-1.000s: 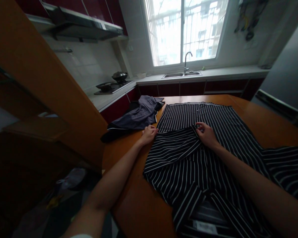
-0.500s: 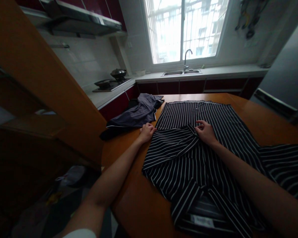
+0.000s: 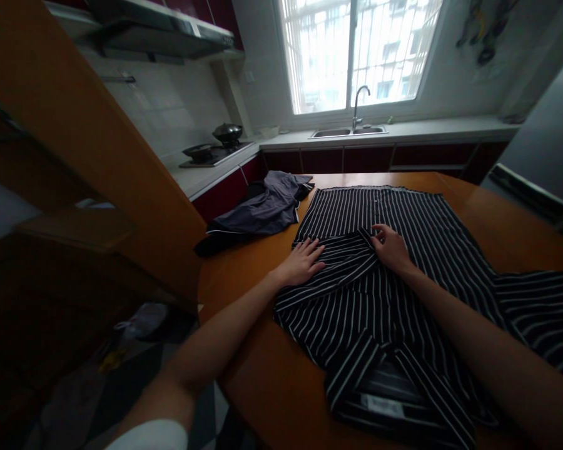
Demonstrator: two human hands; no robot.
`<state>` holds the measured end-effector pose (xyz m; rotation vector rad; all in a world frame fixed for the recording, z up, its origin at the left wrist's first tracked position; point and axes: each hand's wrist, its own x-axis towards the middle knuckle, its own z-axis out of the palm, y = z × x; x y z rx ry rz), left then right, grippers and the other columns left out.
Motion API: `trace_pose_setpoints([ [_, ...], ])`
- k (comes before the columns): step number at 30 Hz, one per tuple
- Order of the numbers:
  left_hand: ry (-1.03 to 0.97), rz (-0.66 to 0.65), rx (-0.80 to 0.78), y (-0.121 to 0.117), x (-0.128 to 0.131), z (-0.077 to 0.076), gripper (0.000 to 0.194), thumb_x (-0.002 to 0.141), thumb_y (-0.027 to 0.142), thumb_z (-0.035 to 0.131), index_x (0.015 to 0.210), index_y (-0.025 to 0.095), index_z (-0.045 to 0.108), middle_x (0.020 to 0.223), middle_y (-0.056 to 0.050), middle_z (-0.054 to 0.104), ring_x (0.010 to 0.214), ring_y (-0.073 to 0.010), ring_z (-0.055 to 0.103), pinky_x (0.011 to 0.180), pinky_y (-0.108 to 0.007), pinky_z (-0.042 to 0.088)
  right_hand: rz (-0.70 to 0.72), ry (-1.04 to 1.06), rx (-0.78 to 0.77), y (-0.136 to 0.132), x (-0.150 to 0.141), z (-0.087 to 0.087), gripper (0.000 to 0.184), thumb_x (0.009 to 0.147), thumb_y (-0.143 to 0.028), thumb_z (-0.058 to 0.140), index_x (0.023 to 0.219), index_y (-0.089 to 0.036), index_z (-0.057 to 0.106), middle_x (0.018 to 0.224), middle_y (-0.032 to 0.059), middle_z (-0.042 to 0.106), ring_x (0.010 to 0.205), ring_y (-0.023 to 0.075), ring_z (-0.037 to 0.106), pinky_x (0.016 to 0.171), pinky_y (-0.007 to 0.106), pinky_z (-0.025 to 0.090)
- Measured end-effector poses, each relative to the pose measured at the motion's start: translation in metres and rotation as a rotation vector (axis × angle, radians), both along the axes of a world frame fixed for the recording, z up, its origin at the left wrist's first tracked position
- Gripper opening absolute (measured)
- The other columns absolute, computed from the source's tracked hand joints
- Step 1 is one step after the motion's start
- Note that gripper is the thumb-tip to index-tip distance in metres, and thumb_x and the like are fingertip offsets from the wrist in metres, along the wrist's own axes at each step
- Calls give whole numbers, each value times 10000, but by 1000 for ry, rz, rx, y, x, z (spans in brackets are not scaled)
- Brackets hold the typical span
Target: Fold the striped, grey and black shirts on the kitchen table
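Observation:
A black shirt with white stripes (image 3: 431, 250) lies spread on the wooden table, its collar towards me. One sleeve (image 3: 331, 275) is folded across the shirt's front, while the other stretches out to the right. My left hand (image 3: 303, 262) rests flat on the folded sleeve with its fingers spread. At the cuff end of that sleeve, my right hand (image 3: 390, 247) has thumb and fingers pinched on the cuff. A pale label (image 3: 382, 405) shows inside the collar.
A crumpled grey and black garment (image 3: 267, 206) lies at the table's far left. Past the wooden table (image 3: 248, 375) are a counter with a sink (image 3: 347, 132) and a stove with pans (image 3: 228, 133). A wooden partition (image 3: 136, 162) stands to the left.
My left hand has moved right from the shirt's left edge onto the folded sleeve, its fingers now spread. My right hand stays at the cuff. The view has shifted slightly.

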<state>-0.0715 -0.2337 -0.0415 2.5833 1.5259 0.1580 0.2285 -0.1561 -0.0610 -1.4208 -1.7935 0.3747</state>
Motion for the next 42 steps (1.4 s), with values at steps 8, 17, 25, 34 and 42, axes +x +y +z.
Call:
trace_pose_setpoints([
  [8, 31, -37, 44, -12, 6, 10, 614, 1033, 591, 330, 1568, 291, 338, 1672, -55, 184, 1545, -339, 56, 1224, -567, 112, 50, -255, 286, -18, -10, 15, 336, 927, -238, 485, 1190, -153, 677, 1194, 159, 657, 1152, 322, 579, 1012, 488, 469],
  [17, 46, -161, 1, -45, 16, 15, 587, 1039, 554, 361, 1585, 364, 256, 1676, -16, 155, 1549, -307, 47, 1224, -593, 91, 440, -575, 83, -31, -30, 2, 547, 999, -401, 397, 1481, -160, 488, 1590, 122, 392, 1504, 285, 272, 1216, 533, 226],
  [25, 23, -290, -99, -89, 0, 35, 615, 1008, 556, 454, 1567, 471, 212, 1664, 61, 150, 1547, -283, 51, 1249, -542, 34, 497, -539, 49, -30, -26, 0, 706, 944, -615, 455, 1530, -222, 428, 1627, 126, 290, 1518, 316, 217, 1220, 564, 149],
  [34, -60, -252, -166, -105, -7, 52, 539, 1060, 475, 343, 1582, 361, 273, 1644, 20, 263, 1538, -218, 173, 1262, -469, 129, 489, -517, 44, -29, -27, -1, 707, 928, -621, 479, 1518, -232, 449, 1620, 124, 314, 1511, 322, 241, 1215, 567, 152],
  [42, -184, 26, 178, 18, 40, 40, 513, 1071, 405, 276, 1435, 138, 519, 1515, -128, 495, 1456, -230, 383, 1209, -422, 281, 485, -584, 32, -33, -28, 6, 708, 948, -616, 449, 1526, -208, 433, 1618, 154, 305, 1514, 308, 233, 1208, 572, 172],
])
